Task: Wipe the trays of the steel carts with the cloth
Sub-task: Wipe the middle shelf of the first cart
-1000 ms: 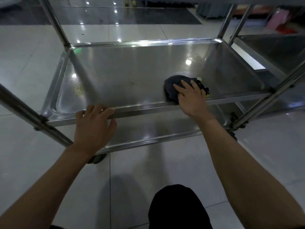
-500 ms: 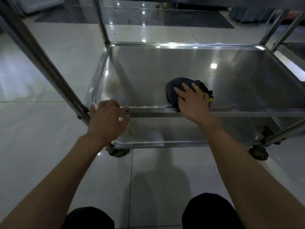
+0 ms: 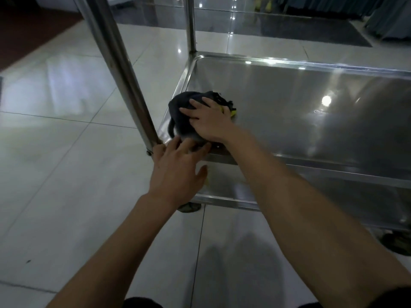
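**Cloth pressed flat at near-left corner of cart tray**

Two bare forearms are seen reaching forward from the bottom edge over a glossy tiled floor (image 3: 66, 174).

Left hand (image 3: 175, 174): fingers spread apart and extended, tips laid on the near rim of the tray at its left corner, just beside the base of the near upright post (image 3: 124, 85). Nothing is gripped.

Right hand (image 3: 209, 123): fingers straight and slightly fanned, palm down, pressed on the dark cloth (image 3: 180, 107). No curl round the fabric is visible.

The cloth is bunched in the near-left corner of the steel tray (image 3: 311, 107), against the left wall. A yellow edge is visible at its right side, past the fingertips.

A lower tray (image 3: 233, 187) is seen beneath, with a caster (image 3: 189, 207) under its near-left corner. A second post (image 3: 190, 25) stands at the far-left corner. A dark mat (image 3: 300, 30) lies on the floor beyond.
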A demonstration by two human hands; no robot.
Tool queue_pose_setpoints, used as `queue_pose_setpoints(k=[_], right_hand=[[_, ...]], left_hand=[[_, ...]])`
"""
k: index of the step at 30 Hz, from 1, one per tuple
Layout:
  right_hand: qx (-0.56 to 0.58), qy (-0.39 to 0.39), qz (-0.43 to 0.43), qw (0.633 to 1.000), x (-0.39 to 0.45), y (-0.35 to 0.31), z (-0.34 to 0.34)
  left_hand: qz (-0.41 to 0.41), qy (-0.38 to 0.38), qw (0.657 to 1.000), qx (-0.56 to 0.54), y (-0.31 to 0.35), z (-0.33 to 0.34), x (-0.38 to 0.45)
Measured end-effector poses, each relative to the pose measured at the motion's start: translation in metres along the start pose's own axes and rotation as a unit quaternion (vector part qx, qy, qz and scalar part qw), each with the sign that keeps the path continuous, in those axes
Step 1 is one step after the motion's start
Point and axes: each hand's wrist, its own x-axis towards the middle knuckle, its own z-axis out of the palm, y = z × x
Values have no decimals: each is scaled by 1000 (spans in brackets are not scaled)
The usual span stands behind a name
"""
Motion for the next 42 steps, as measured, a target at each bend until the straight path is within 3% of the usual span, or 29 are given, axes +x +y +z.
queue_pose_setpoints(k=[6, 11, 21, 31, 42], right_hand=[[45, 22, -15, 999, 1, 8, -2], [67, 66, 23, 995, -23, 18, -3], [78, 108, 183, 974, -139, 128, -28], [75, 137, 346, 925, -244, 247, -62], [44, 143, 326, 933, -203, 218, -50]], left_hand=[[-14, -5, 1000, 7, 2, -3, 3], [-20, -26, 999, 21, 3, -8, 3], [-53, -83, 994, 52, 42, -36, 54], [-43, -130, 988, -67, 73, -24, 75], [1, -84, 995, -58, 44, -10, 81]])
